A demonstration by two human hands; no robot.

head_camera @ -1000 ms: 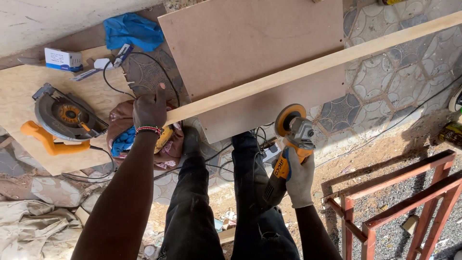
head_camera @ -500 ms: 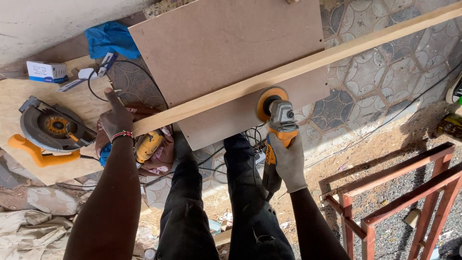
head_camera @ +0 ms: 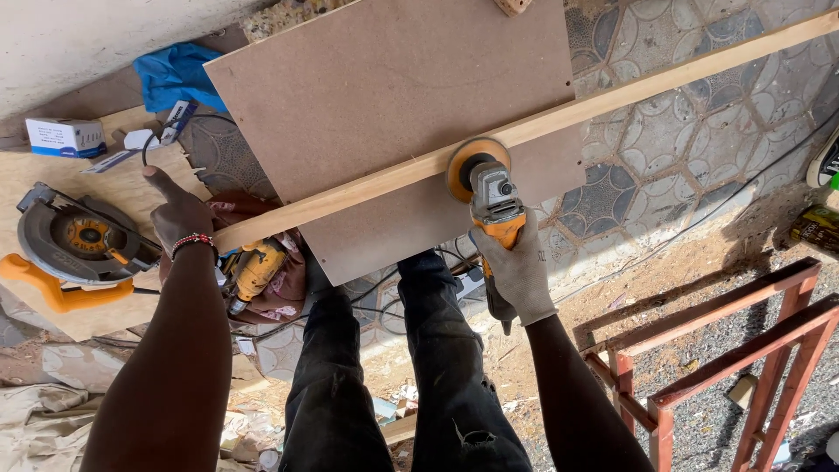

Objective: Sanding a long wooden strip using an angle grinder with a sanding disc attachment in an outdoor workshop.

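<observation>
Hands: two; one grinder [head_camera: 491, 194], one plank [head_camera: 542, 125]

Illumination: strong daylight, even across most of the frame. The tiled floor [head_camera: 690, 149] at upper right and the brown board [head_camera: 384, 96] are brightly lit without glare. The pale wall [head_camera: 79, 44] at upper left is near overexposure, with little surface detail. The wooden strip [head_camera: 612, 96] casts 1 thin, hard-edged shadow along its lower side. The red metal frame [head_camera: 725, 341] throws soft shadows onto the sandy ground. Focus is sharp at centre. Slight softness appears at the lower corners. Straight edges bow mildly toward the borders, indicating wide-angle distortion.
</observation>
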